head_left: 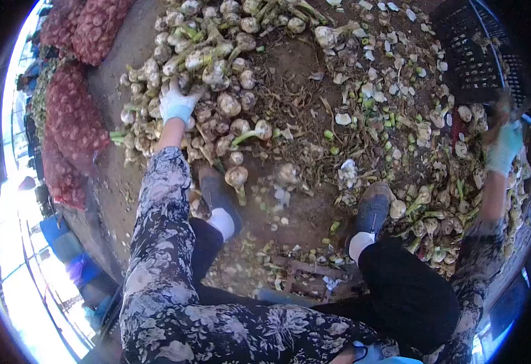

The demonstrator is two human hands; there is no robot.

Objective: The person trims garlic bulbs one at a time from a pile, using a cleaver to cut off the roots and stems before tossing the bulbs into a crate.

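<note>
My left hand [178, 104], in a white glove, reaches onto a large pile of garlic bulbs [229, 104] with stalks. Its fingers are apart and touch the bulbs from above; none is lifted. Far to the right, my right hand [505, 148], in a pale glove, is closed around something brownish and blurred beside the black crate [468, 57]. Motion and the view's edge keep me from telling what it is. Below that hand lies a second heap of garlic with stalks [441, 224]. A loose bulb [236, 176] sits near my left shoe [220, 194].
Red mesh sacks [74, 118] full of bulbs stand along the left. Cut stalk pieces, dry leaves and white peelings [368, 91] cover the ground between the two heaps. My right shoe [373, 209] rests beside the right heap. Blue containers [65, 239] are at the lower left.
</note>
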